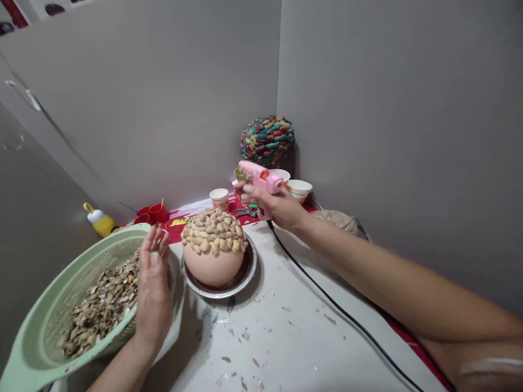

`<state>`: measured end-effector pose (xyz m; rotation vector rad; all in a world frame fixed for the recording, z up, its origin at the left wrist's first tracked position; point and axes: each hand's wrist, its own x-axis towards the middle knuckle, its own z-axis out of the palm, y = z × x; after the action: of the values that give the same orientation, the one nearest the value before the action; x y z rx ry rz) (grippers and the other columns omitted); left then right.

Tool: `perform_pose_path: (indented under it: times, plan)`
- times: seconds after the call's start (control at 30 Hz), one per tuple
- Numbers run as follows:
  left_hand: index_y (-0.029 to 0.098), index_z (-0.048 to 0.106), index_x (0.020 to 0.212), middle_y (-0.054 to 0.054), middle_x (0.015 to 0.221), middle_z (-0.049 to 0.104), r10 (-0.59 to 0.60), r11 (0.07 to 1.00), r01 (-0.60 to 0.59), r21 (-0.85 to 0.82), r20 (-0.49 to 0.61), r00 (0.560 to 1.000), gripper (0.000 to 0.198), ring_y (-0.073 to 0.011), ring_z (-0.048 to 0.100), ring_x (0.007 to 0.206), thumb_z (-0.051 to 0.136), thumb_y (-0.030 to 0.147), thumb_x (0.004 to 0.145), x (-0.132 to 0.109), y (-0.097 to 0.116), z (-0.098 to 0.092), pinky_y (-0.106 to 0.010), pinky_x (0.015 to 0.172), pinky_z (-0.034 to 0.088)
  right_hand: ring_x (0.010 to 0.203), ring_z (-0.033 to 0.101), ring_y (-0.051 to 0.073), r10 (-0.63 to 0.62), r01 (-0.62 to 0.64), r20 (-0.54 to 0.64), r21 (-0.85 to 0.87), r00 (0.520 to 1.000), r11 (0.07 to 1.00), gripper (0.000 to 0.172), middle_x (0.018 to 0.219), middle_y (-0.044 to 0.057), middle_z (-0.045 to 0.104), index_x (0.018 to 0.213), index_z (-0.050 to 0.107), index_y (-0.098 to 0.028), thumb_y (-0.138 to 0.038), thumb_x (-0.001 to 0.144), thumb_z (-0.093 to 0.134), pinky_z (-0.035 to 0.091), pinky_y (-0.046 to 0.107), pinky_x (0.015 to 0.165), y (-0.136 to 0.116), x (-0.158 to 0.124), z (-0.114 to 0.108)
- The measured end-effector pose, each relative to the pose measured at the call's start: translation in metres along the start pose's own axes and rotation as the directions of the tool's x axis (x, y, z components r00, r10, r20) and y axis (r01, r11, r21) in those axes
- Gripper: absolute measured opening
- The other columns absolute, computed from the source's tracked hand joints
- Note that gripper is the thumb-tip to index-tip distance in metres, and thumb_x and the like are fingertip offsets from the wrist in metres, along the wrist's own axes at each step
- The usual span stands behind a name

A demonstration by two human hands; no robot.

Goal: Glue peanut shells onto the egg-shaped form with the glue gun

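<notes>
On white desk, in metal pan: ball with peanut shells on top, bare below. Holding pink glue gun at 1 o'clock from ball with right hand, grip wrapped round it. Raising left hand at 8 o'clock, grip loose, near green basket of broken shells.

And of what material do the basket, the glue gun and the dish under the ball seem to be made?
Green basket: probably matte plastic, from its perforated wall. Pink glue gun: likely smooth plastic, judging by its moulded body. Dish: perhaps metal, its rim silvery and shiny.
</notes>
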<state>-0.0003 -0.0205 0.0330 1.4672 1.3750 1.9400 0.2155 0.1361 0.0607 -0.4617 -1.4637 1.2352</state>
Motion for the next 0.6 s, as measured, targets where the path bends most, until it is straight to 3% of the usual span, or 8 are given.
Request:
perform_pose_path:
  times: [0.17,0.3,0.43,0.53,0.6]
  plan:
    - [0.036,0.061,0.124,-0.002,0.129,0.059,0.095,0.991,-0.107,-0.083,-0.136,0.986,0.033,-0.0169,0.062,0.103,0.057,0.032,0.091,-0.005,0.051,-0.020,-0.036,0.098,0.049,0.089,0.066,0.017,-0.042,0.069,-0.197,0.133,0.980,0.989,0.026,0.091,0.005,0.069,0.080,0.066,-0.019,-0.042,0.072,0.074,0.054,0.033,0.084,-0.036,-0.003,-0.004]
    - [0.036,0.065,0.120,0.001,0.106,0.064,0.226,0.963,-0.174,0.205,-0.272,0.935,0.049,-0.0126,0.058,0.081,0.075,0.018,0.075,-0.009,0.075,-0.052,-0.025,0.078,0.054,0.072,0.065,0.012,-0.138,0.211,-0.351,0.178,0.926,0.961,0.015,0.077,0.002,0.066,0.071,0.064,-0.016,-0.029,0.078,0.065,0.054,0.030,0.075,-0.051,-0.006,0.000]
    - [0.031,0.070,0.113,0.002,0.093,0.064,0.332,0.894,-0.175,0.413,-0.347,0.877,0.049,-0.0100,0.056,0.075,0.081,0.017,0.067,-0.003,0.078,-0.086,-0.021,0.071,0.053,0.060,0.062,0.011,-0.103,0.253,-0.480,0.260,0.871,0.932,0.018,0.064,0.001,0.060,0.062,0.060,-0.016,-0.017,0.080,0.060,0.053,0.030,0.068,-0.059,-0.007,0.005]
    - [0.028,0.072,0.109,0.002,0.093,0.066,0.282,0.897,-0.118,0.426,-0.346,0.895,0.045,-0.0088,0.058,0.079,0.082,0.018,0.066,0.007,0.071,-0.113,-0.018,0.073,0.052,0.063,0.063,0.010,-0.121,0.268,-0.444,0.287,0.888,0.920,0.013,0.064,-0.003,0.059,0.069,0.056,-0.018,-0.011,0.078,0.063,0.053,0.029,0.071,-0.059,-0.011,0.009]
    - [0.028,0.072,0.108,0.001,0.096,0.067,0.186,0.910,-0.029,0.414,-0.345,0.920,0.043,-0.0087,0.059,0.082,0.081,0.020,0.067,0.015,0.064,-0.129,-0.016,0.073,0.050,0.065,0.063,0.009,-0.163,0.276,-0.371,0.275,0.914,0.921,0.014,0.067,-0.004,0.059,0.074,0.055,-0.019,-0.009,0.077,0.064,0.052,0.030,0.074,-0.056,-0.015,0.012]
